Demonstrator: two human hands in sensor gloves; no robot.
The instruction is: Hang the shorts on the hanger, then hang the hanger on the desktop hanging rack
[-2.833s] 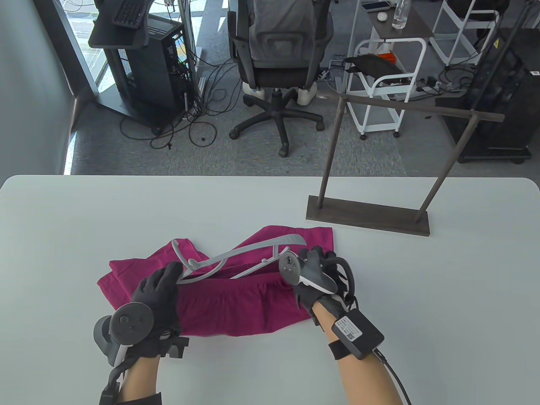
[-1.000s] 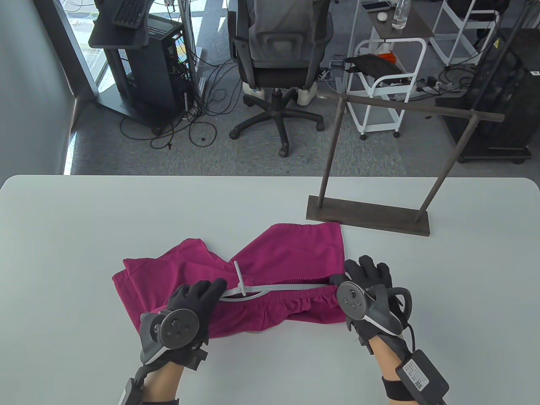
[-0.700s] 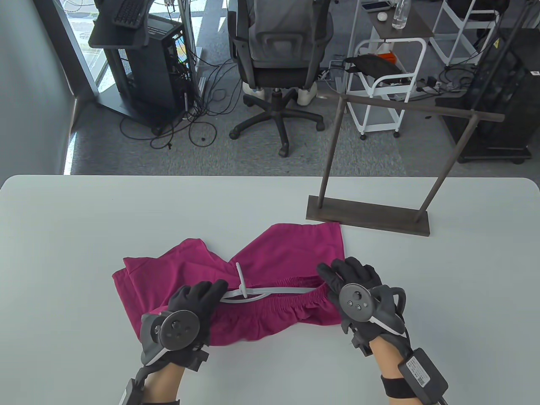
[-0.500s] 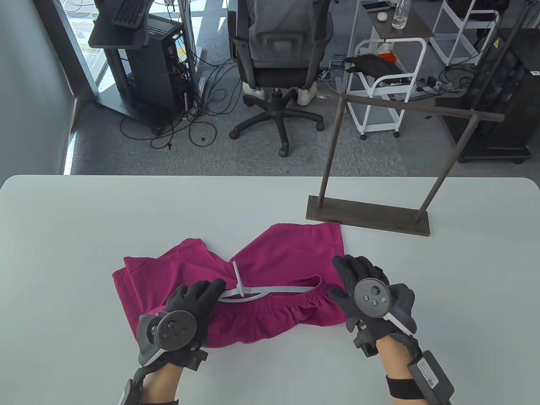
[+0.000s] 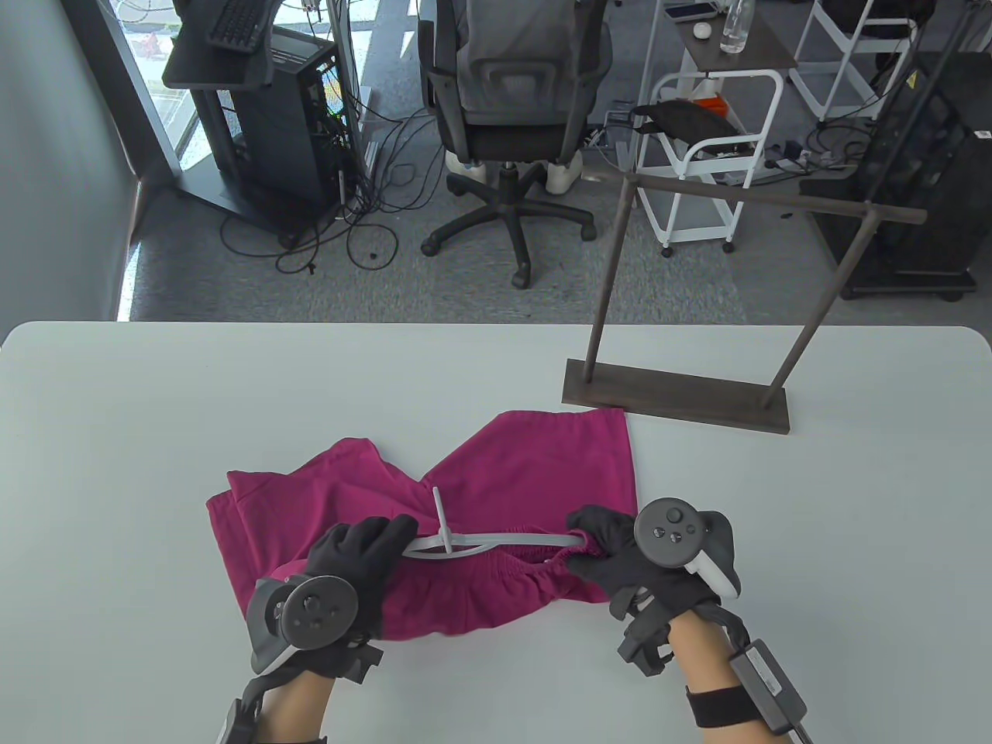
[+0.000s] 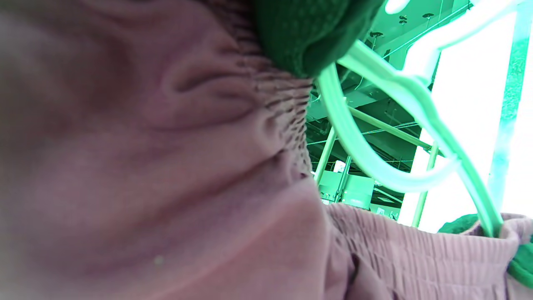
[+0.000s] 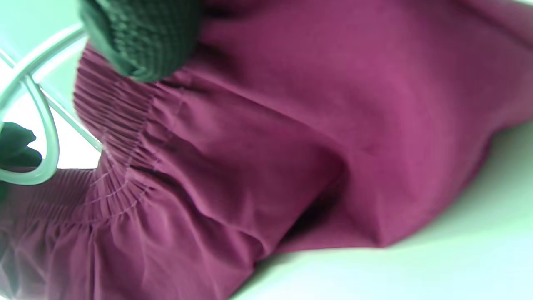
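Magenta shorts (image 5: 504,473) lie on the white table (image 5: 155,403), waistband toward me. A pale grey hanger (image 5: 480,539) runs along the waistband, its hook (image 5: 440,511) pointing away. My left hand (image 5: 364,554) grips the hanger's left end together with the waistband (image 6: 275,100). My right hand (image 5: 608,546) pinches the bunched elastic waistband (image 7: 112,121) at the hanger's right end. The brown hanging rack (image 5: 682,395) stands at the back right with a bare bar (image 5: 775,200).
The rack's base sits just beyond the shorts' far right corner. Past the table's far edge are an office chair (image 5: 511,116), a white cart (image 5: 721,147) and computer gear on the floor.
The hanger, earlier lying on top of the shorts, now sits along the waistband. My right hand came in from the shorts' right edge and closed on the waistband, bunching it at the hanger's right end.
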